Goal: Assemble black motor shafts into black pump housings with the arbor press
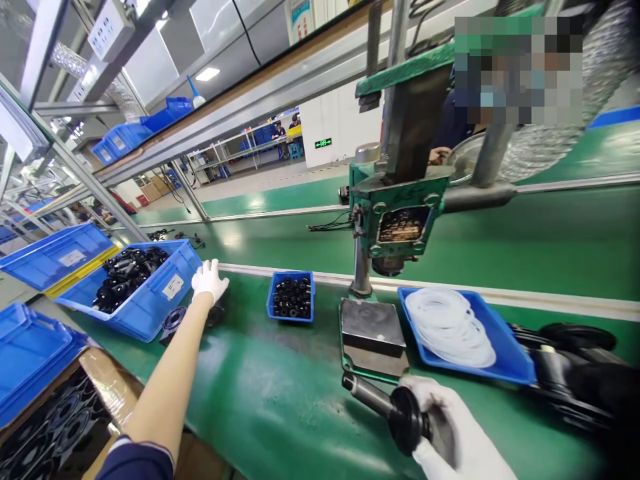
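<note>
Both hands are wearing white gloves. Right hand (447,420) is gripping a black flanged part with a metal shaft (387,407) just in front of the green press (395,213). Left hand (209,280) is reaching out, fingers loosely spread, touching the rim of the large blue bin (150,307) of black parts.

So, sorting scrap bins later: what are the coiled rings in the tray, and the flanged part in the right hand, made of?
The rings look like soft translucent white plastic or silicone: milky and loosely coiled. The flanged part looks like dark metal with a dull sheen on its shaft, though moulded plastic can't be ruled out. The right hand holds it.
</note>
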{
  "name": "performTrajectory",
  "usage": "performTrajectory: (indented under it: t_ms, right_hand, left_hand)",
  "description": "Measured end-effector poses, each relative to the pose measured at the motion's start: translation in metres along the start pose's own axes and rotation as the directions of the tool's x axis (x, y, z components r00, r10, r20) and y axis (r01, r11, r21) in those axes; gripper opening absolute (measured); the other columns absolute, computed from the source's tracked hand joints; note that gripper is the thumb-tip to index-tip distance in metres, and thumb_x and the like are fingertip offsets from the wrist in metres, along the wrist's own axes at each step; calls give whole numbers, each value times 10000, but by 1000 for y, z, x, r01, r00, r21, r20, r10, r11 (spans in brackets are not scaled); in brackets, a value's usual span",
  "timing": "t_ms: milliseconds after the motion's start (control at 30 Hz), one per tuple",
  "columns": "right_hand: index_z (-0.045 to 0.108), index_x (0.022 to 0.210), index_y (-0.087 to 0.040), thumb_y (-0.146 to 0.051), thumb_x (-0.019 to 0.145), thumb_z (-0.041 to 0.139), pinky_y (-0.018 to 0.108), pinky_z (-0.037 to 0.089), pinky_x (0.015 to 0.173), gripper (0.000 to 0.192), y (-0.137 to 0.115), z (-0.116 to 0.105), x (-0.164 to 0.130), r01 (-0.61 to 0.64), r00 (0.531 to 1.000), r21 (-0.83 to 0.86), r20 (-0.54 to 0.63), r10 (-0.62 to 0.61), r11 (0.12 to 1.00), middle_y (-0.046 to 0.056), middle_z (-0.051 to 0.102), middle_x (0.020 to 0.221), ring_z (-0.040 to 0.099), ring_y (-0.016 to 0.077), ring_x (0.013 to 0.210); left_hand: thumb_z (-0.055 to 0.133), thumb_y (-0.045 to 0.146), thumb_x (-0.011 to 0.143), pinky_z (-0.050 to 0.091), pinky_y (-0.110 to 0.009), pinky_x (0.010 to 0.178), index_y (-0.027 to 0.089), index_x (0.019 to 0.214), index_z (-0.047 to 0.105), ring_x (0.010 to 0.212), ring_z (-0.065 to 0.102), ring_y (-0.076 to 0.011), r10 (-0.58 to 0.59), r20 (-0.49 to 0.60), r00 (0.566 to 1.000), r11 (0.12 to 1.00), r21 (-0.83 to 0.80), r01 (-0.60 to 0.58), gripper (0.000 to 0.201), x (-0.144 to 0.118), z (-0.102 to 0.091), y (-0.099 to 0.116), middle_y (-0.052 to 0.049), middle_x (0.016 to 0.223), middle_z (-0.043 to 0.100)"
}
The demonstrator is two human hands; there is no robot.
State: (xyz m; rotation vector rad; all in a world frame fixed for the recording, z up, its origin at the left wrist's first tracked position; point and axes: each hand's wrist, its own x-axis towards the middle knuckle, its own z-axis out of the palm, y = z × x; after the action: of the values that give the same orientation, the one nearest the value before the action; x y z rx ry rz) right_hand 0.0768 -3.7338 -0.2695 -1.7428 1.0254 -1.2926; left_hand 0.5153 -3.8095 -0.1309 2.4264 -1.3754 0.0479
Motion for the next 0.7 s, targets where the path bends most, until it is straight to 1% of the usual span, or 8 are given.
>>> performTrajectory:
  t_ms: [100,233,367,433,500,567,633,700]
  right_hand:
    - [534,937,-223,-269,730,632,260,566,809,234,3,3,0,-60,998,34,17,60,998,81,659,980,682,210,926]
    - [523,906,-226,-274,728,639,277,560,764,217,1,5,6,-82,996,155,-13,85,984,48,626,886,647,195,815]
    - [516,862,-223,-290,753,654,273,537,673,188,-13,1,13,-104,995,248,22,102,963,20,570,812,587,176,719]
    - [512,866,-218,-305,774,642,274,517,653,181,-24,-1,13,-137,991,274,48,128,952,16,544,818,553,169,713]
    - [493,867,-217,-313,766,639,273,488,648,201,-33,0,13,-147,989,311,47,139,939,10,513,825,511,163,717]
    - [468,845,-218,-311,733,645,269,454,638,229,-39,2,13,-134,991,350,40,128,927,0,480,814,469,156,709]
    - [440,817,-224,-298,697,646,262,419,617,250,-41,5,12,-112,993,387,21,113,915,-11,447,792,434,152,695]
    - [419,808,-231,-275,680,638,259,394,602,257,-42,6,11,-92,995,415,-1,102,905,-17,425,782,413,150,685]
  left_hand:
    - [622,359,914,462,-540,994,179,1283,540,1186,554,-288,-34,123,992,988,156,14,418,24,-3,-15,-111,1341,541]
    - [638,388,899,497,-480,941,170,1271,551,1095,607,-263,11,167,986,963,264,-55,440,27,-10,-9,-107,1243,603]
    - [639,512,838,449,-473,956,174,1441,390,1150,571,-362,108,38,993,940,320,-115,735,-3,-43,1,-183,1267,565]
    - [554,583,859,436,-441,967,209,1485,314,1153,566,-348,206,-15,978,930,315,-191,768,-34,-55,6,-168,1286,545]
    - [606,615,799,454,-391,938,237,1451,381,1076,603,-309,442,11,897,866,258,-429,787,-72,-54,14,-125,1246,581]
    - [684,572,735,470,-395,887,267,1378,490,987,625,-308,601,268,753,730,201,-653,738,-113,-38,26,-93,1118,644]
    - [694,483,733,475,-442,840,253,1350,537,894,632,-327,614,498,612,622,173,-764,677,-151,-15,42,-104,1050,665]
    - [656,445,763,472,-481,827,238,1365,529,880,626,-344,612,565,553,579,156,-800,649,-179,6,57,-122,1062,665]
